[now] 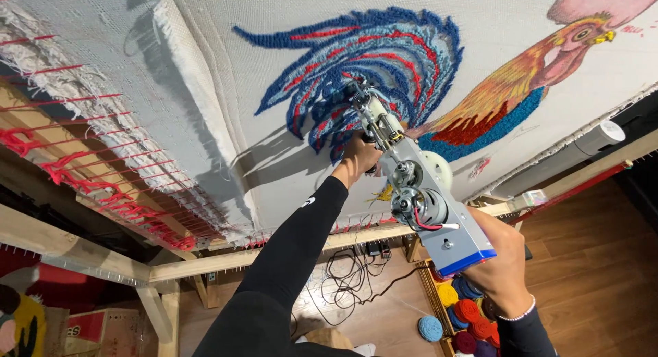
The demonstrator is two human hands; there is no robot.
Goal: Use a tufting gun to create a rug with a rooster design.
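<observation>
A: Two hands on one tool. Item count?

B: One grey metal tufting gun with a blue base (418,192). Left hand (360,158) is clenched around the front grip, near the needle end. Right hand (504,264) grasps the rear of the gun body under the blue base; its fingers are mostly hidden behind the housing. Both arms wear black sleeves.

A: Location of the gun?

B: Its tip touches the white stretched backing cloth (226,28), at the lower edge of the blue-and-red tufted rooster tail (370,55). One rooster design is on the cloth: orange neck and head (548,62) lie to the right of the tail.

A: Surroundings?

B: One pale wooden frame (226,257) holds the cloth, its rails set with rows of pins. Red yarn strands (103,172) run across the cloth's folded edge on the left. One bundle of black cables (349,275) lies on the wooden floor. One group of yarn balls (466,309), blue, yellow, orange and red, sits near the right wrist; exact count cannot be told.

A: Obstructions?

B: The gun body covers part of the tail and the right-hand fingers.
</observation>
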